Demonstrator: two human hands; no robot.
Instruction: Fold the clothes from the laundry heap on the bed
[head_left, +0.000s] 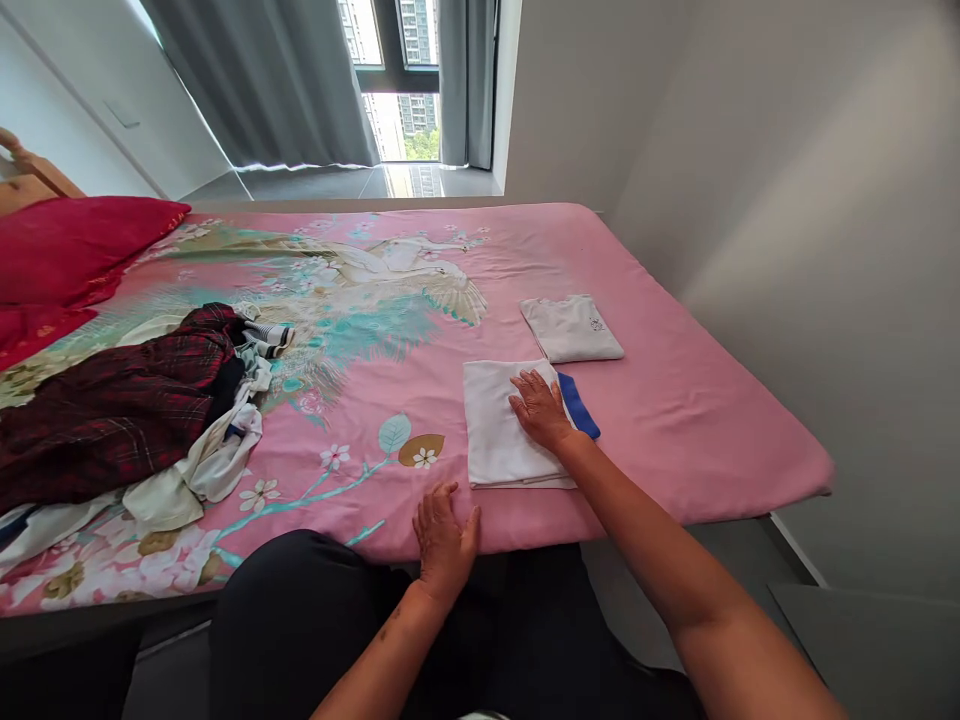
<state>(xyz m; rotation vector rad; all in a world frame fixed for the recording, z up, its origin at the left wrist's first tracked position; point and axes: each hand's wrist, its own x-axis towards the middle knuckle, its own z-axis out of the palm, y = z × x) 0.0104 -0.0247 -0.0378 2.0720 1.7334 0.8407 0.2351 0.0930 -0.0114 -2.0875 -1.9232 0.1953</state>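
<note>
A folded white garment with a blue edge lies flat near the front edge of the bed. My right hand rests palm down on it, fingers stretched out, close to the blue part. My left hand lies on the bed's front edge, left of the garment and apart from it, its fingers extended and holding nothing. Just beyond my right hand is a second folded white shirt with a small dark print near its right side.
The bed has a pink sheet patterned with white birds and flowers. On the left lies a heap of clothes, dark red plaid on top. Red pillows sit at the far left. A wall stands right; curtains hang behind.
</note>
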